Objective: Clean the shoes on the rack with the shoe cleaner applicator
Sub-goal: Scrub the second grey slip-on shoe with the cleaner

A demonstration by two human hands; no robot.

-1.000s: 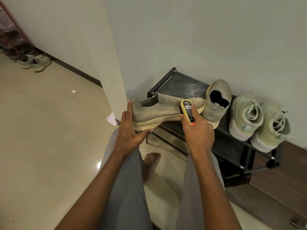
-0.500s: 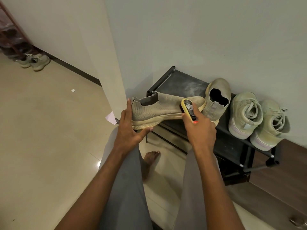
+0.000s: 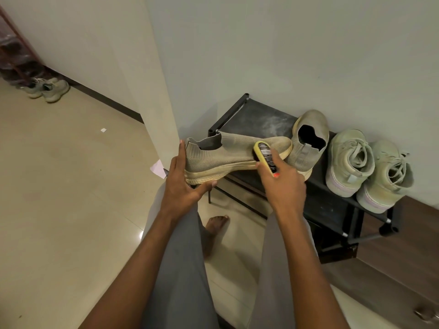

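The left hand [image 3: 184, 184] clamps the heel end of the beige knit slip-on shoe [image 3: 228, 154], fingers up behind the heel and thumb under the pale rubber sole, holding it level in the air just in front of the black metal shoe rack [image 3: 259, 115]. The right hand [image 3: 283, 184] is wrapped round the yellow oval shoe cleaner applicator [image 3: 263, 155], which presses against the shoe's side near the toe.

To do this well, the heel grip probably needs to stay firm so the knit does not give way under the strokes, and the strokes should run along the upper.

On the rack, right of the held shoe, its beige mate [image 3: 308, 143] leans on the wall, touching the held toe, which crowds the strokes there. Further right sit two pale green lace-up sneakers [image 3: 365, 167]. Far left of the rack, another pair of sneakers [image 3: 48, 89] stands on the floor.
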